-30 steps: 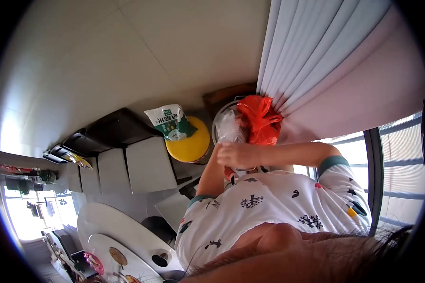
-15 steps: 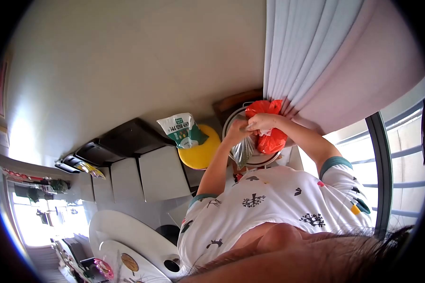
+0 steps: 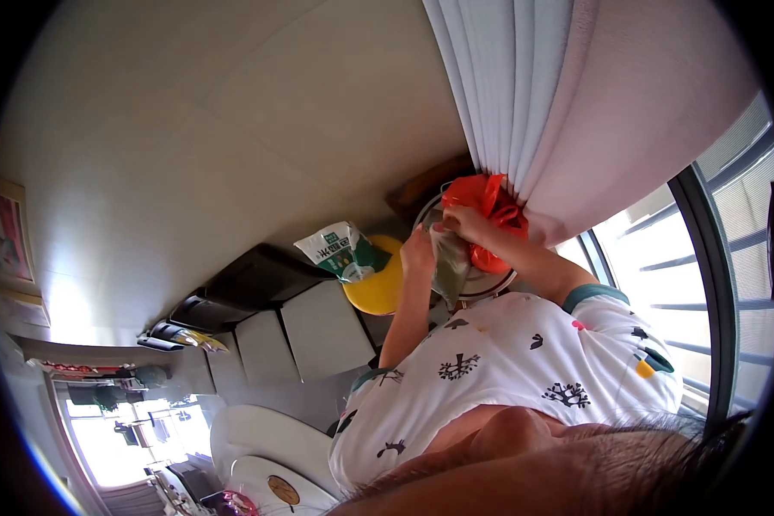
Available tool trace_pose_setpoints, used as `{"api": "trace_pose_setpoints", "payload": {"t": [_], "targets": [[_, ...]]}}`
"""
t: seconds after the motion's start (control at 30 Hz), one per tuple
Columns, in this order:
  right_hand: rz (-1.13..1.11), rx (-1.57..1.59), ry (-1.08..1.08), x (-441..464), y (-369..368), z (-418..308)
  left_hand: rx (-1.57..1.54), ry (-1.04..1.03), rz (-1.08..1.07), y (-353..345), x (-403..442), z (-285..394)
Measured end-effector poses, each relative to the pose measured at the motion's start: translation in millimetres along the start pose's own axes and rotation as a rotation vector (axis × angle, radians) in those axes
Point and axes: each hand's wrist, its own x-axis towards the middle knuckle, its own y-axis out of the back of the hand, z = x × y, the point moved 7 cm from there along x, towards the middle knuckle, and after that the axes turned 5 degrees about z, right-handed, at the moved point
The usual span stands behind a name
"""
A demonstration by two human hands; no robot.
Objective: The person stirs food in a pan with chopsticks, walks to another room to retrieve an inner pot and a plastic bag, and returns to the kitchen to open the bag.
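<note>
A clear plastic bag (image 3: 450,268) with greenish contents hangs over a round, rimmed tray or table (image 3: 488,289). My left hand (image 3: 418,253) is closed on the upper left edge of this bag. On its other side, my right hand (image 3: 464,222) pinches the top of the bag, fingers partly hidden by the angle. Just behind and to the right of my right hand sits a red plastic bag (image 3: 509,220), partly covered by my forearm.
To the left, a green and white printed packet (image 3: 342,249) rests on a yellow round stool seat (image 3: 374,297). Dark-backed chairs (image 3: 258,275) line the wall. A pale curtain (image 3: 499,95) hangs behind the red bag, and a window (image 3: 671,249) is on the right.
My hands have moved slightly apart, and the clear bag is now spread more between them. The whole view has turned a little.
</note>
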Motion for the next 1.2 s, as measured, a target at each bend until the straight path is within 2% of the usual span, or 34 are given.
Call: {"api": "trace_pose_setpoints", "payload": {"t": [0.07,0.17,0.2,0.27,0.33,0.4,0.47,0.57,0.6,0.67,0.73,0.8,0.87,0.97,1.03,1.1,1.17,1.2], "targets": [[0.095,-0.113,0.246,-17.1,-2.4,-21.6,-0.097,0.031,0.072,-24.9,-28.0,3.5],[-0.022,-0.22,0.173,-38.6,-12.4,-17.0,-0.075,0.045,0.14,-29.3,-35.7,4.1],[-0.025,-0.214,0.174,-39.1,-14.3,-16.2,0.097,-0.026,0.087,-21.4,-28.0,3.2],[0.009,-0.237,0.337,-39.5,-24.4,-15.4,0.445,-0.165,-0.025,-1.6,-8.4,-4.2],[-0.027,-0.275,0.338,-32.3,-27.4,-12.2,0.79,-0.3,-0.144,-9.9,-8.1,-7.0],[-0.063,-0.315,0.34,-26.6,-36.5,-2.2,0.786,-0.223,-0.159,-21.7,-22.8,-7.6],[-0.028,0.074,0.009,-17.4,-45.0,33.9,0.781,-0.147,-0.172,-38.4,-37.0,-2.2],[-0.075,0.036,-0.098,-27.6,-20.5,-11.0,0.956,-0.184,-0.157,-40.3,-38.3,8.2],[-0.074,0.036,-0.096,-28.5,-20.0,-15.0,0.918,-0.16,-0.182,-41.2,-38.1,8.2],[0.02,0.018,0.049,-32.0,-14.3,-28.2,0.881,-0.132,-0.209,-41.3,-37.4,5.4],[-0.016,-0.059,0.086,-25.1,-24.1,-19.8,1.169,-0.188,-0.137,-52.5,-43.4,7.6],[-0.05,-0.136,0.123,-24.0,-29.6,-16.4,1.18,-0.217,-0.156,-47.6,-41.8,7.6],[0.023,-0.143,0.088,-27.0,-21.0,-19.6,1.185,-0.25,-0.171,-41.5,-37.9,7.4],[0.147,-0.184,0.157,-29.8,-22.6,-14.2,1.05,-0.136,-0.127,-39.9,-40.7,2.7],[0.099,-0.247,0.137,-27.3,-31.5,-5.5,1.338,-0.223,-0.083,-49.2,-51.7,-0.4],[0.059,-0.309,0.12,-28.0,-37.0,-6.1,1.417,-0.269,-0.067,-43.7,-58.0,0.8],[0.039,-0.167,0.062,-35.7,-36.6,-12.6,1.492,-0.314,-0.062,-37.4,-61.4,-1.8],[0.042,-0.169,0.059,-37.3,-36.3,-14.9,1.571,-0.528,-0.036,-41.6,-68.0,3.9]]}}
